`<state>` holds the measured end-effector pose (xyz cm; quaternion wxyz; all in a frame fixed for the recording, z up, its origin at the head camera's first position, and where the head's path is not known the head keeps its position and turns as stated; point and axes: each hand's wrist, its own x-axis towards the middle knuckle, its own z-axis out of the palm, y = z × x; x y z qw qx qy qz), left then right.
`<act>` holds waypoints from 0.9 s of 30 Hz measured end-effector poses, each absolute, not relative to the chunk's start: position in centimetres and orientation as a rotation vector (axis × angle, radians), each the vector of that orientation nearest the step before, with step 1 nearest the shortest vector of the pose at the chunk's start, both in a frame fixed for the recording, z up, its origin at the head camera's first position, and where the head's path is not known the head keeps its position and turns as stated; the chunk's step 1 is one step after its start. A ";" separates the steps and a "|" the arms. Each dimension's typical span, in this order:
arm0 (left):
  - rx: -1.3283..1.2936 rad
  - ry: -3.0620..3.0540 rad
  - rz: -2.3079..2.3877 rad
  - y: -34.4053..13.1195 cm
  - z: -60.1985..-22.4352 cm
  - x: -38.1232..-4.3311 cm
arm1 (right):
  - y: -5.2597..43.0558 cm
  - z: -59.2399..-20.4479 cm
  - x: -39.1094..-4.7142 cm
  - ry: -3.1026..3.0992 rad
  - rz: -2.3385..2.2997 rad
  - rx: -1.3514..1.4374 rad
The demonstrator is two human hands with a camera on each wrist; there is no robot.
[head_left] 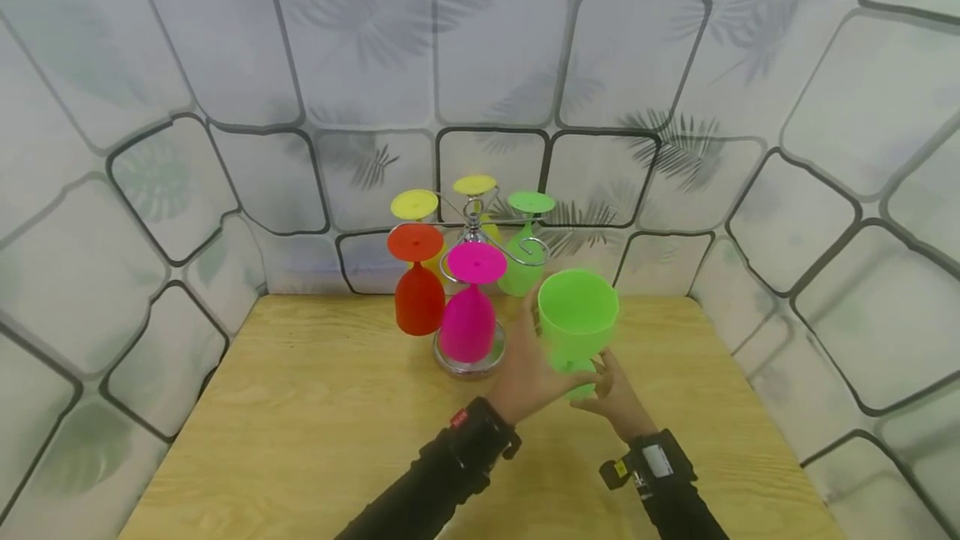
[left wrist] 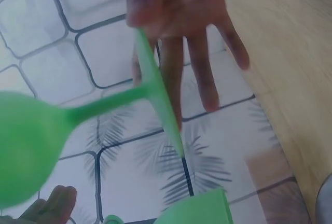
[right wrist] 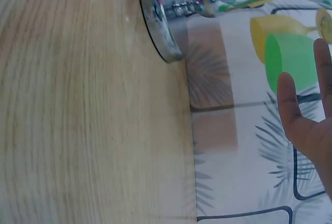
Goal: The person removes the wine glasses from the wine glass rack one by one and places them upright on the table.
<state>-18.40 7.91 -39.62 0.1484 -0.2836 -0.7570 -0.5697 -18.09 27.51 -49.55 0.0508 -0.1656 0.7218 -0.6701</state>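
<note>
An upright green wine glass is held above the table between my two hands. My left hand is at the left side of its bowl, with the thumb reaching across near the stem. In the left wrist view, the bent left fingertips show beside the bowl. My right hand pinches the foot from the right between thumb and forefinger. Its other fingers are spread. The right wrist view shows just two outstretched right-hand fingers; the held glass is out of that frame.
Left of the hands stands a chrome glass rack with a round base. Upside down on it hang a red wine glass, a pink one, another green one and yellow ones. Patterned cloth walls surround the wooden table.
</note>
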 end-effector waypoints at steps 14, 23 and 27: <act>-0.791 -2.057 -1.759 6.8 -40.5 -17.7 | 26.2 -49.8 -18.5 2.449 -1.693 -0.678; -0.686 -2.210 -1.693 2.9 -42.6 -15.9 | 27.1 -49.1 -18.8 3.080 -0.849 -0.867; -0.602 -2.209 -1.600 0.4 -43.7 -15.1 | 27.7 -48.9 -18.8 3.302 -0.519 -0.978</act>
